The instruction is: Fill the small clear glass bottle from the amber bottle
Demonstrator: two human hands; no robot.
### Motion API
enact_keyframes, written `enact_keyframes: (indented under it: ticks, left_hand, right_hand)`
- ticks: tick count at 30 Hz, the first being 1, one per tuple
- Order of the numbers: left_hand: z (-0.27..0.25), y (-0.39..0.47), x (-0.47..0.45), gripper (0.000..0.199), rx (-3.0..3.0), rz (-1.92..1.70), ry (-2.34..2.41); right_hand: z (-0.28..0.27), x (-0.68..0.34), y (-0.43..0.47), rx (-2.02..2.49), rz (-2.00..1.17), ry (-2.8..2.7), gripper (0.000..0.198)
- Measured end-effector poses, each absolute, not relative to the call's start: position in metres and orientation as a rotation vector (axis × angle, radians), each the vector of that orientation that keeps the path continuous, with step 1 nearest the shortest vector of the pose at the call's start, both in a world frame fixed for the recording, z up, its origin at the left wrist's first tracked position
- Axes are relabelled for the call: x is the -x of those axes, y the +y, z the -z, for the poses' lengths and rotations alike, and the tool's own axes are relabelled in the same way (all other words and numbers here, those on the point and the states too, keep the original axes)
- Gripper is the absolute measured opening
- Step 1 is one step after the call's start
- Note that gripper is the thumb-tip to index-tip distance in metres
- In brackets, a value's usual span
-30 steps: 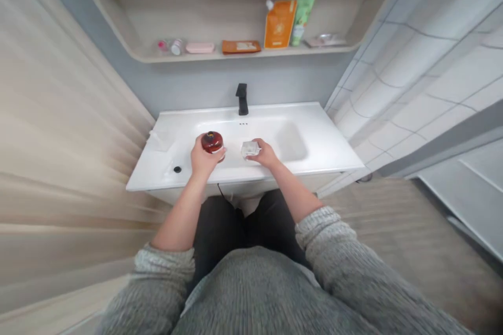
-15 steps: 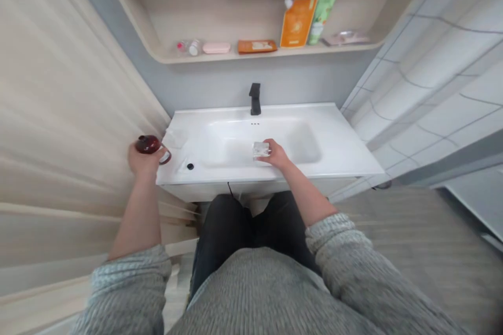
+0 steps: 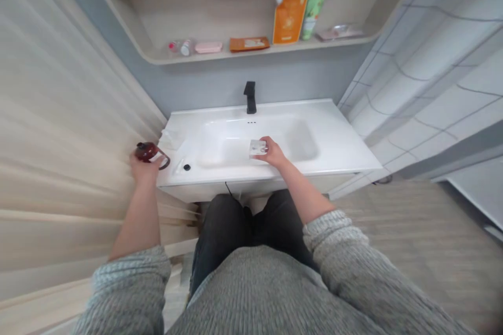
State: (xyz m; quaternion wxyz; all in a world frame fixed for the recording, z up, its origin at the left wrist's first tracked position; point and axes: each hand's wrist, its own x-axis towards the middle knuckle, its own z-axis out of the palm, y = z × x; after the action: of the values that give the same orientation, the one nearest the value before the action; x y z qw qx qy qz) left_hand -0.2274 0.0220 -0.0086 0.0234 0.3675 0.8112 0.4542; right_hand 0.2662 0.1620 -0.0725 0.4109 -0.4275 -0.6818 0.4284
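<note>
My left hand (image 3: 144,170) is wrapped round a dark red-brown bottle (image 3: 146,152) with a pale label, tilted at the left end of the counter, by the curtain. Over the front part of the white sink (image 3: 223,138), my right hand (image 3: 272,153) grips a small clear glass-like container (image 3: 258,147) by its right side. Whether the container holds anything I cannot tell. A crumpled clear plastic piece (image 3: 171,138) lies on the counter just right of the bottle. Closer to the front edge sits a small round black cap (image 3: 187,167), with a whitish item beside it.
A black faucet (image 3: 250,98) rises behind the basin. Above it runs a shelf (image 3: 220,56) with an orange pouch (image 3: 290,17), a green tube (image 3: 315,11), an orange packet (image 3: 249,44) and a pink case (image 3: 208,47). A beige curtain (image 3: 74,115) hangs close on the left.
The whole view has shifted slightly. The red-brown bottle leans a little more to the right in my left hand. My right hand still has the clear container over the sink.
</note>
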Motion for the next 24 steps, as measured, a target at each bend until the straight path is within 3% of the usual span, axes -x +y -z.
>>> enact_keyframes:
  ticks: [3,9,15,20,24]
  left_hand:
    - [0.019,0.009,0.223,0.084,-0.842,-1.548,2.464]
    - [0.050,-0.044,0.198,0.055,-0.989,-1.656,2.686]
    - [0.034,-0.057,0.156,0.028,-1.602,-1.164,2.629]
    - [0.011,-0.037,0.137,0.043,-1.783,-0.605,2.471]
    - [0.008,-0.027,0.138,0.052,-1.798,-0.502,2.561]
  right_hand:
    - [0.071,-0.266,0.162,1.064,-1.081,-1.726,0.078]
    - [0.076,-0.267,0.165,1.057,-1.099,-1.768,0.080]
    - [0.081,-0.266,0.168,1.048,-1.081,-1.813,0.078]
    - [0.089,-0.265,0.170,1.042,-1.033,-1.840,0.077]
    - [0.091,-0.265,0.171,1.028,-1.006,-1.846,0.075]
